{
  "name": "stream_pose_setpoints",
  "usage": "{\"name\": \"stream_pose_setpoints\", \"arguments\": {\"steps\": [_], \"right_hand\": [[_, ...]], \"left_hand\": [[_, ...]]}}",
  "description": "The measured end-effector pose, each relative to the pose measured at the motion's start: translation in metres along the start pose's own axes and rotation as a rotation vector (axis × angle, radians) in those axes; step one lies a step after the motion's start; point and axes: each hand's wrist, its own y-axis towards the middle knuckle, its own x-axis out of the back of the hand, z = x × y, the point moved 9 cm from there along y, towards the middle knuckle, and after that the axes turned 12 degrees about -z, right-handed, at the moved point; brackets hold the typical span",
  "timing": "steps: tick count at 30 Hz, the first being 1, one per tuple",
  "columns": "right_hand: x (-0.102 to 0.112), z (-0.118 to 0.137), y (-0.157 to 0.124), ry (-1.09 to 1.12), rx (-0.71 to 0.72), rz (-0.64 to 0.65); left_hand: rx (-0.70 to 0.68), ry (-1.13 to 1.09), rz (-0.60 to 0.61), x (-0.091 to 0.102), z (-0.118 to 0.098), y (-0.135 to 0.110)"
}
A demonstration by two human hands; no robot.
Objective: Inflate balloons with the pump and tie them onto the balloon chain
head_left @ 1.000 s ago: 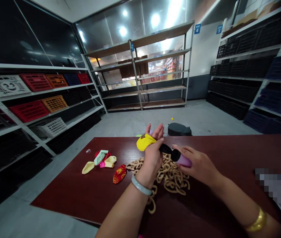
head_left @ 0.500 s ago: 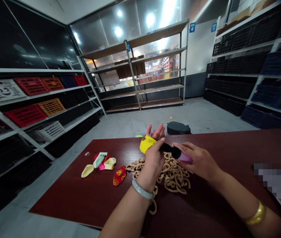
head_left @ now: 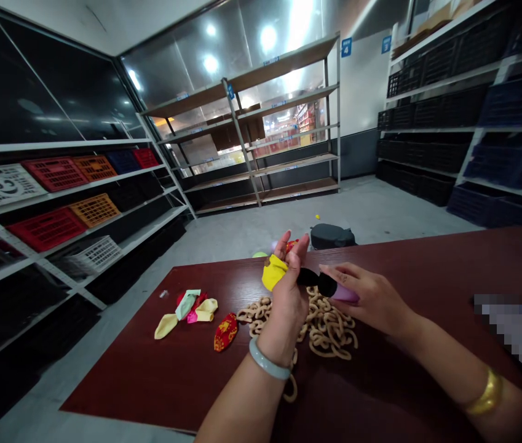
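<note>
My left hand [head_left: 292,296] is closed around a limp yellow balloon [head_left: 273,272] above the table, with some fingertips raised. My right hand [head_left: 374,301] grips a purple balloon pump [head_left: 345,295] whose black front end points left into my left hand. The join between pump and balloon is hidden by the left hand. Below both hands lies a heap of beige linked loops [head_left: 329,337]. Left of it rests a red balloon with gold print [head_left: 226,332]. Farther left are several flat balloons [head_left: 189,304] in pale yellow, mint, pink and red.
The dark red-brown table [head_left: 126,375] has a pixelated flat object [head_left: 514,335] at its right. Beyond its far edge, a dark grey rounded object [head_left: 332,236] stands on the floor. Metal shelves [head_left: 261,178] line the back; crates [head_left: 58,173] fill the left racks, and dark crates the right.
The view has shifted and tilted slightly. My left hand has turned a little, its fingers more upright around the yellow balloon. My right hand keeps its hold on the pump.
</note>
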Motion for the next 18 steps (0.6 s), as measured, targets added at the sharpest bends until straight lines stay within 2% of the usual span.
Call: {"name": "stream_pose_setpoints", "arguments": {"steps": [5,11,14,18], "right_hand": [[-0.004,0.011,-0.001,-0.035,0.026,-0.003],[-0.02,0.005,-0.005,-0.134,-0.048,0.091],[-0.022,-0.005,-0.008,-0.141,-0.052,0.154],[-0.016,-0.023,-0.009,-0.16,-0.066,0.173]], "left_hand": [[0.01,-0.077,-0.09,0.009,0.006,0.002],[0.049,-0.157,-0.225,0.043,0.004,0.033],[0.06,-0.183,-0.252,0.061,-0.011,0.052],[-0.011,-0.2,-0.276,0.083,-0.046,0.069]]}}
